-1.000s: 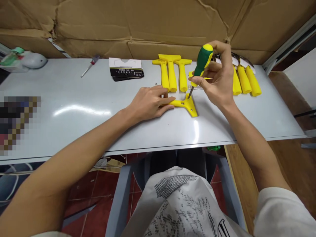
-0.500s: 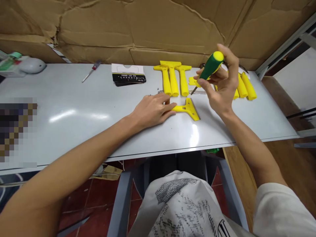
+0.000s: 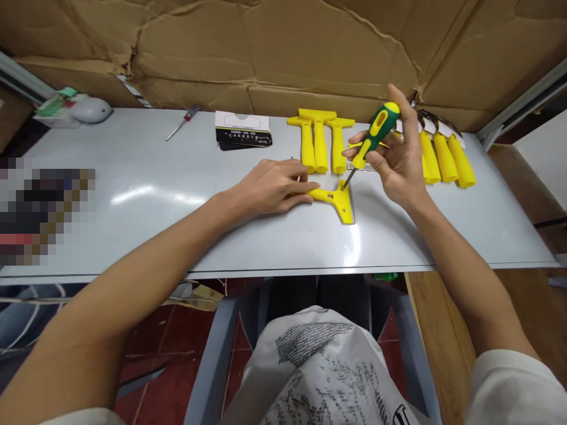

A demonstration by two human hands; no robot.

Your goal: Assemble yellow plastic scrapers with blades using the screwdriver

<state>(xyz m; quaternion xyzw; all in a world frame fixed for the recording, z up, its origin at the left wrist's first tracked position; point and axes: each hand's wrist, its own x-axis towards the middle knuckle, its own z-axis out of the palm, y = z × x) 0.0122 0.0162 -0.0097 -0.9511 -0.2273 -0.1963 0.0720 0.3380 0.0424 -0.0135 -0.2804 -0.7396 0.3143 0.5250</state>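
My left hand [image 3: 281,188] is closed on the handle of a yellow scraper [image 3: 342,203], which lies flat on the white table with its wide head to the right. In my right hand [image 3: 398,162] is a green and yellow screwdriver [image 3: 376,133], tilted, its handle up. The screwdriver's tip meets the scraper head at the upper of two small holes. Just beyond my hands, several yellow scraper handles [image 3: 321,141] lie side by side. A thin metal strip [image 3: 364,167] is partly hidden behind my right hand.
A black and white box [image 3: 243,128] lies at the back of the table [image 3: 155,236], with a small red-handled screwdriver [image 3: 182,123] left of it. More scrapers [image 3: 444,156] with dark heads lie at the right. A cardboard sheet [image 3: 195,47] stands behind.
My right hand has lowered the screwdriver, and its tip has come down onto the scraper head. The scraper has turned slightly under my left hand. The view has shifted a little.
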